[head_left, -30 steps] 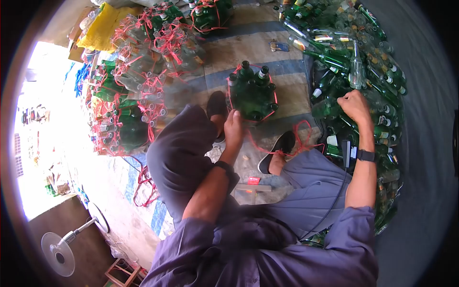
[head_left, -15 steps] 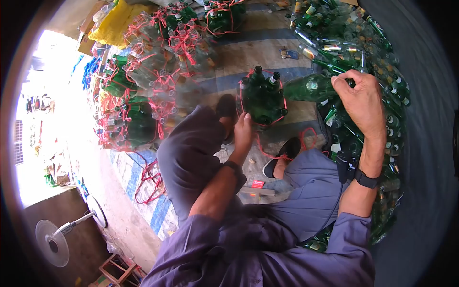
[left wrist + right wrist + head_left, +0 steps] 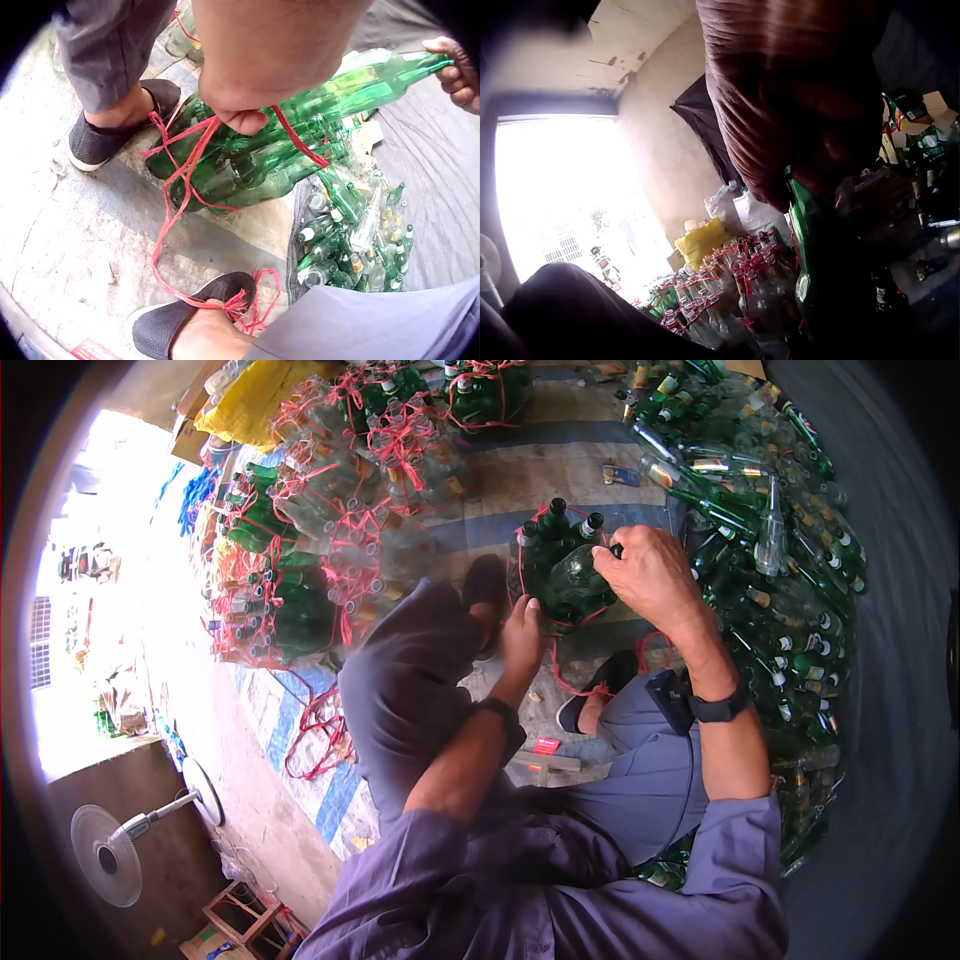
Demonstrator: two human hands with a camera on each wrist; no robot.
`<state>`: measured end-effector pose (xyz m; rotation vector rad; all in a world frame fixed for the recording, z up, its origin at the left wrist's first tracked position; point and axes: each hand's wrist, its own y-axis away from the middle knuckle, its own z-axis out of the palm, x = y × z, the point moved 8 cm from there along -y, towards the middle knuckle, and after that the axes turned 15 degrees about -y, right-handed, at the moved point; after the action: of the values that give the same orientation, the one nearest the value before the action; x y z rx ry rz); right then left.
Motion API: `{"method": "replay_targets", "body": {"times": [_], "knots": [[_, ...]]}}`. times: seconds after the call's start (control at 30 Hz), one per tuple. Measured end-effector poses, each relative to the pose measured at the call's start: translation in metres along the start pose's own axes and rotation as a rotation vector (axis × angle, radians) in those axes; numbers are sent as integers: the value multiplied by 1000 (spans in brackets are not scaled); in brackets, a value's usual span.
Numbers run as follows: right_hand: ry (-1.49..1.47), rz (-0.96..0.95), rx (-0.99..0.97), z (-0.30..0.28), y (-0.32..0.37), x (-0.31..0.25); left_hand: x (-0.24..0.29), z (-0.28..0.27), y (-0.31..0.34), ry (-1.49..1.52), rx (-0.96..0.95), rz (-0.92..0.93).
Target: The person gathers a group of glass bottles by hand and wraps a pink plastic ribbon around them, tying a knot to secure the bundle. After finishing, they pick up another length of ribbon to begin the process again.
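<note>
Between the feet stands a cluster of green glass bottles (image 3: pixel 540 552), with pink plastic string (image 3: pixel 180 176) looped round it. My left hand (image 3: pixel 522 632) is at the near side of the cluster; in the left wrist view its curled fingers hold the string against the bottles. My right hand (image 3: pixel 652 582) grips another green bottle (image 3: pixel 574 574) by the neck, its base tilted down over the cluster. In the left wrist view this bottle slants in from the upper right. The right wrist view is dark, with a green bottle (image 3: pixel 801 247) below the fingers.
Loose bottles (image 3: pixel 790 610) lie heaped along the right side. Bundles of bottles tied with pink string (image 3: pixel 350 540) stand at the left and back. A black shoe (image 3: pixel 610 678) sits just in front of the cluster, by trailing string. A fan (image 3: pixel 108 855) stands at lower left.
My right hand has picked a green bottle out of the right-hand heap and carried it leftward over the cluster. The left hand has stayed at the cluster's near side.
</note>
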<state>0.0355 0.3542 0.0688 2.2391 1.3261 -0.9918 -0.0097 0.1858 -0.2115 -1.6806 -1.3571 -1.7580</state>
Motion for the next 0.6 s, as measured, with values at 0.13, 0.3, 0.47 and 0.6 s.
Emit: {"method": "replay_targets", "body": {"times": [0.13,0.3,0.47,0.6], "knots": [[46,31,-40,32,-8,21,8,-2,4,-51,-3,14],[41,11,-71,56,-9,33,-19,7,-8,-47,33,33],[42,34,-162,58,-5,34,-11,0,-7,-120,70,14],[8,9,-166,61,-2,40,-8,3,-10,-134,27,123]]}}
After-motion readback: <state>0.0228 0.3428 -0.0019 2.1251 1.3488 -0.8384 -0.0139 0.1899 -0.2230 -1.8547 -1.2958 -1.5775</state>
